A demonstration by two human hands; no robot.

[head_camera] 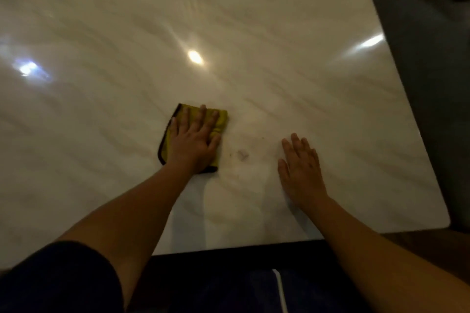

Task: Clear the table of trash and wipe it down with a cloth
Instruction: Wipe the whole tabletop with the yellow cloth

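The left grip [195,137] lies flat on the cloth [220,119], fingers straight and a little spread, palm down. It presses on the fabric and has nothing curled into it. The cloth is yellow with a dark trim along its edges and is folded into a small rectangle. It sits flat on the surface [254,33], toward the near side and a little left of the middle, and its far corners show past the fingertips.

The right grip [301,168] is also spread wide and holds nothing, its palm resting straight on the bare surface. It is well apart from the cloth, to the right and a bit nearer the person. Between the two grips there is a small greyish smudge [243,155] on the top, just beside the cloth's right edge, with a few tiny dark specks near it.

The surface is a pale, glossy, marble-patterned slab with faint streaks running across it and a rounded near-right corner. Bright lamp reflections [194,56] glint on its sheen, one in the middle and others off to the left and right. Both forearms reach in bare from the near edge, and a dark sleeve [63,274] covers the left upper arm. Beyond the right edge there is dim grey floor [432,71].
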